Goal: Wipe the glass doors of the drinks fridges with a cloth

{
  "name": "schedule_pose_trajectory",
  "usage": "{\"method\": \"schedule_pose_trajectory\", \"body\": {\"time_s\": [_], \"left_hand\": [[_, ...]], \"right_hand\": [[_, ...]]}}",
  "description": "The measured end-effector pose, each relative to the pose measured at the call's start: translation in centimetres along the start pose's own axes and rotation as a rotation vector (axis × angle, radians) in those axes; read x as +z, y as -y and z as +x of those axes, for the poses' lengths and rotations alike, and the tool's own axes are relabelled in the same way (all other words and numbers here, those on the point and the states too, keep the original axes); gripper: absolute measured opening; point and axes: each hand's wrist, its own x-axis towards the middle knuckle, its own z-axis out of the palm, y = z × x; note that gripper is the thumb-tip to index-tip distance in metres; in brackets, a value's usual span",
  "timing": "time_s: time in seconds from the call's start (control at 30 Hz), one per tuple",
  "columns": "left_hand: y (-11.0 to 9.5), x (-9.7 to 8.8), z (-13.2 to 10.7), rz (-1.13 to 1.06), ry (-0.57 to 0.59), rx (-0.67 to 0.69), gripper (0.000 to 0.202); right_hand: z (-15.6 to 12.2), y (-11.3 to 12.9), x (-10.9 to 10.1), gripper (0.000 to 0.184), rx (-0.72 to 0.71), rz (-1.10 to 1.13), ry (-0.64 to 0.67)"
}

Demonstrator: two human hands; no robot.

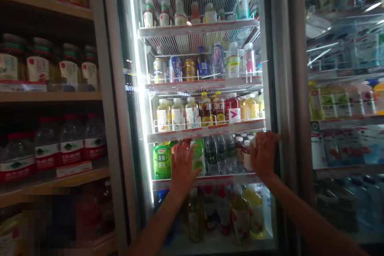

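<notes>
My left hand point(182, 172) is raised with fingers spread in front of a drinks fridge, its palm toward the glass door point(207, 84). It overlaps the green packs point(162, 161) on a lower shelf; whether it touches the glass I cannot tell. Near the door's right frame point(274, 88) is my right hand point(264, 154), its fingers pointing up and apart, slightly blurred. Small dark bottles with white caps point(246, 155) stand beside it behind the glass. Neither hand shows anything held. Clear water bottles point(220, 152) stand between the two hands.
Several fridge shelves hold cans point(175, 68) and juice bottles point(163, 115). To the left, a wooden shelf point(51, 97) carries jars and red-capped water bottles point(72, 140). Another glass-fronted fridge with bottles point(339, 100) stands at the right. A bright light strip point(139, 80) runs down the left side.
</notes>
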Motion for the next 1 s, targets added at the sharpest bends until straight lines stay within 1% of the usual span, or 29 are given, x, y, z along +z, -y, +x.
{"method": "schedule_pose_trajectory", "body": {"time_s": [0.03,0.1,0.13,0.17,0.2,0.23,0.3,0.33,0.37,0.4,0.43,0.5,0.53,0.57,0.6,0.63,0.7,0.73,0.77,0.8,0.83,0.93,0.97,1.0], "left_hand": [[0.0,0.0,0.0,0.001,0.002,0.003,0.08],[0.0,0.0,0.0,0.009,0.0,0.004,0.08],[0.1,0.0,0.0,0.015,-0.002,0.003,0.08],[0.1,0.0,0.0,0.02,-0.004,0.005,0.08],[0.1,0.0,-0.1,0.024,-0.005,0.007,0.081],[0.2,0.0,-0.1,0.026,-0.004,0.01,0.081],[0.1,0.0,-0.1,0.025,0.004,0.018,0.081],[0.1,0.0,-0.1,0.024,0.009,0.017,0.081],[0.0,0.0,-0.1,0.024,0.016,0.013,0.081],[0.0,-0.1,-0.1,0.023,0.019,0.007,0.082],[0.0,-0.1,0.0,0.022,0.019,0.001,0.082],[0.0,-0.2,0.0,0.02,0.016,-0.008,0.083],[0.0,-0.2,0.0,0.021,0.009,-0.005,0.083],[0.0,-0.3,0.0,0.022,0.0,-0.001,0.083],[0.1,-0.3,0.0,0.023,-0.007,0.006,0.083],[0.1,-0.3,0.0,0.024,-0.009,0.014,0.082],[0.2,-0.3,0.0,0.023,-0.007,0.019,0.083],[0.2,-0.2,0.0,0.023,-0.002,0.016,0.083],[0.2,-0.2,0.0,0.022,0.003,0.012,0.084],[0.2,-0.2,-0.1,0.02,0.006,0.011,0.084],[0.3,-0.1,-0.1,0.021,0.007,0.012,0.084],[0.5,0.1,-0.2,0.03,-0.007,0.032,0.084],[0.6,0.1,-0.2,0.035,-0.013,0.04,0.083],[0.7,0.2,-0.2,0.04,-0.022,0.048,0.083]], "right_hand": [[-0.3,1.4,0.2,0.066,-0.117,0.06,0.063],[-0.5,3.9,0.7,0.066,-0.411,0.169,0.22],[-0.3,4.5,0.8,0.066,-0.533,0.2,0.279],[0.1,4.5,0.9,0.065,-0.595,0.207,0.3],[0.6,4.0,0.9,0.064,-0.576,0.187,0.273],[1.2,3.3,0.9,0.064,-0.48,0.147,0.205],[2.3,1.7,0.9,0.064,-0.194,0.053,0.028],[2.5,1.4,1.0,0.065,-0.087,0.025,-0.038],[2.6,1.6,1.1,0.066,-0.046,0.022,-0.064],[2.4,2.2,1.2,0.066,-0.082,0.045,-0.048],[2.0,3.2,1.3,0.066,-0.186,0.089,0.01],[1.3,5.0,1.6,0.064,-0.482,0.191,0.178],[1.2,5.4,1.7,0.062,-0.605,0.225,0.249],[1.3,5.4,1.7,0.061,-0.67,0.237,0.285],[1.7,4.9,1.7,0.061,-0.656,0.22,0.282],[2.2,4.0,1.6,0.061,-0.56,0.175,0.235],[3.4,2.2,1.5,0.062,-0.251,0.057,0.074],[3.9,1.6,1.4,0.063,-0.119,0.02,0.001],[4.3,1.4,1.3,0.064,-0.041,0.012,-0.046],[4.4,1.7,1.3,0.065,-0.038,0.034,-0.051],[4.4,2.3,1.3,0.066,-0.112,0.083,-0.022],[4.1,4.3,1.2,0.066,-0.515,0.244,0.169],[4.2,4.5,1.1,0.065,-0.581,0.267,0.193],[4.6,4.3,1.0,0.065,-0.582,0.272,0.182]]}}
